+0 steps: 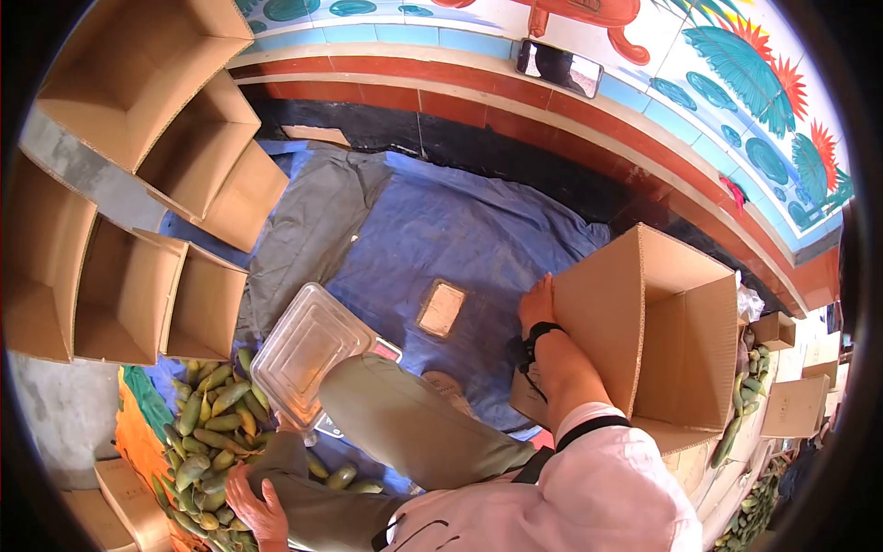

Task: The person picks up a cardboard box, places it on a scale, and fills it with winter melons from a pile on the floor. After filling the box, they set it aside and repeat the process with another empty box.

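Note:
My left hand (258,506) is at the lower left with its fingers spread, holding nothing. It is beside a pile of green and yellowing, elongated, mango-like fruits (216,423). My right hand (536,304) lies against the outer left side of a large open cardboard box (598,304); its fingers look stretched out, and a dark band is round that wrist. Between my hands, near my bent knee, is a clear plastic tub (313,345). It rests tilted on what looks like a scale (391,350), mostly hidden under it.
Several open cardboard boxes (138,83) stand at the left. A blue tarp (478,221) covers the floor, with a small pale rectangular object (442,308) on it. A phone (559,68) leans on the tiled wall ledge. More green produce (750,386) and boxes (796,407) are at the right.

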Tool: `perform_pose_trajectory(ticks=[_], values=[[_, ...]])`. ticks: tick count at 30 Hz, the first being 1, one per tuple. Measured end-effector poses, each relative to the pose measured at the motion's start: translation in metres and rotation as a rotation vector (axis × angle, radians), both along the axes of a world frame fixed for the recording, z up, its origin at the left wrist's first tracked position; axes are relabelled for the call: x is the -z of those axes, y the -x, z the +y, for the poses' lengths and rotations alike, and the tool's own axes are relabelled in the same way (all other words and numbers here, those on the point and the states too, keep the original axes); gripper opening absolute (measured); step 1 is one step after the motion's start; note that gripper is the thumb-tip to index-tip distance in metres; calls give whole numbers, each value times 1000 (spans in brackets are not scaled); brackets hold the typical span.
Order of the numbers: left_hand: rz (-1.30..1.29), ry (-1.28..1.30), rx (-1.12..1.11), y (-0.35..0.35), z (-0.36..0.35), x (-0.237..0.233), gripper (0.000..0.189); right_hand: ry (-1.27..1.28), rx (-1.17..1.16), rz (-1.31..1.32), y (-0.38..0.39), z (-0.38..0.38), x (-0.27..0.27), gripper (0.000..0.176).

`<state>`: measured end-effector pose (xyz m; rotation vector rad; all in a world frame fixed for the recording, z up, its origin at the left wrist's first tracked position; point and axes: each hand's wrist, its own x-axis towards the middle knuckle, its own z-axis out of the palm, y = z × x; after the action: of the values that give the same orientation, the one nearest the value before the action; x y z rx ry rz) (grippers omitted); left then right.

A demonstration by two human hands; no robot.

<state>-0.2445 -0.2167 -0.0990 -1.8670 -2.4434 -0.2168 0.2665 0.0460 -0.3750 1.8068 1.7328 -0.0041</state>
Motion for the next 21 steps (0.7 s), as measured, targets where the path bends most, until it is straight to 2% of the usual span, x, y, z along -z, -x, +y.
perform_pose_trajectory(ticks=[2, 8, 14, 17, 18, 19, 21], values=[[-2, 1, -1, 0, 2, -1, 51, 23, -121, -196, -10, -5, -4, 39], [2, -34, 34, 0, 7, -1, 51, 117, -52, -175, -43, -5, -19, 47], [3, -37, 34, -1, 6, -1, 50, 215, -95, -170, -63, -46, -39, 48], [13, -36, 51, 2, 6, 0, 50, 201, -101, -161, -81, -86, -20, 47], [25, -29, 63, 3, 5, 0, 50, 89, -151, -92, -106, -109, 7, 38], [23, -25, 72, 3, 5, 1, 50, 94, -143, -92, -122, -126, 17, 38], [13, -16, 61, 4, 7, 0, 48, 87, -119, -179, -151, -161, 31, 37]])
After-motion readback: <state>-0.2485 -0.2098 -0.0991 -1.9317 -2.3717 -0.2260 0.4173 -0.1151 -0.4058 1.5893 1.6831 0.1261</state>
